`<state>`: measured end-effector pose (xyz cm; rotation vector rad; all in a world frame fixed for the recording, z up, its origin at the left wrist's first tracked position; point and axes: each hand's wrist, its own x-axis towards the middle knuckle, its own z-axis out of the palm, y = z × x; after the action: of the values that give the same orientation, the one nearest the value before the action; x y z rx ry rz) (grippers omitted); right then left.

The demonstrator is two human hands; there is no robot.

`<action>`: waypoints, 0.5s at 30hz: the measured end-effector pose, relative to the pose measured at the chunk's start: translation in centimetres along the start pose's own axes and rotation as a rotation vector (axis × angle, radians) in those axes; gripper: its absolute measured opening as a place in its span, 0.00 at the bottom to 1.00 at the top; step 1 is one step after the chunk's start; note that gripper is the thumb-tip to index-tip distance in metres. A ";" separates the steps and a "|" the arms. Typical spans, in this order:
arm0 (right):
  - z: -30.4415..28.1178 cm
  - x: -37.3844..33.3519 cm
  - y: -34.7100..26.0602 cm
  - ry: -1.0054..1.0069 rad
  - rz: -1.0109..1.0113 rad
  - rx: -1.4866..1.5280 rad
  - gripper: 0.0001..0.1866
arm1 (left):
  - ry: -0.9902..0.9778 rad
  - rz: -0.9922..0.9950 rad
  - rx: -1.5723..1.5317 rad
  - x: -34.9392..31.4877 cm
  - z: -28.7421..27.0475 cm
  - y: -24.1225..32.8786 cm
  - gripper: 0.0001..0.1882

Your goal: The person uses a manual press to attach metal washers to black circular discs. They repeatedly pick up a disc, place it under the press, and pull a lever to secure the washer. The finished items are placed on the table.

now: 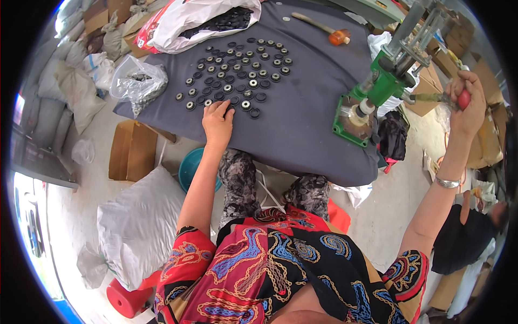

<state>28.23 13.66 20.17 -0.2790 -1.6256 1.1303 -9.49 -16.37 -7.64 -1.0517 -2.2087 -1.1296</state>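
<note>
Round black parts (253, 83), many with metal centres, spread over the upper-middle of the frame on the grey-covered bench (307, 135). Hands well apart. Left hand (217, 127): palm down, forearm angled up from lower left, fingers bent, fingertips at the group's lower edge; can't tell if they grip a part. Right hand (468, 102): raised at right of frame, arm out wide, fingers curled around red knob (463, 99) on the lever (429, 98) of green press (389, 89), upper right. Clear bag (141, 83) left of parts; white-and-red sack (175, 32) above; mallet (339, 37) top, right of centre.
</note>
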 end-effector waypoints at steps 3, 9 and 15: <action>0.1 0.0 -0.1 0.008 -0.002 -0.002 0.13 | -0.028 0.009 0.032 -0.1 0.3 -0.1 0.15; -0.3 0.0 -0.1 -0.014 -0.018 0.008 0.13 | -0.036 0.073 0.126 -0.5 0.4 0.2 0.15; 0.1 -0.1 -0.4 0.084 -0.058 -0.020 0.13 | -0.090 0.133 0.264 -0.2 -0.4 1.1 0.15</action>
<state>28.30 13.33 20.47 -0.2869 -1.5617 1.0455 -8.47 -16.32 -7.02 -1.1325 -2.2437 -0.7229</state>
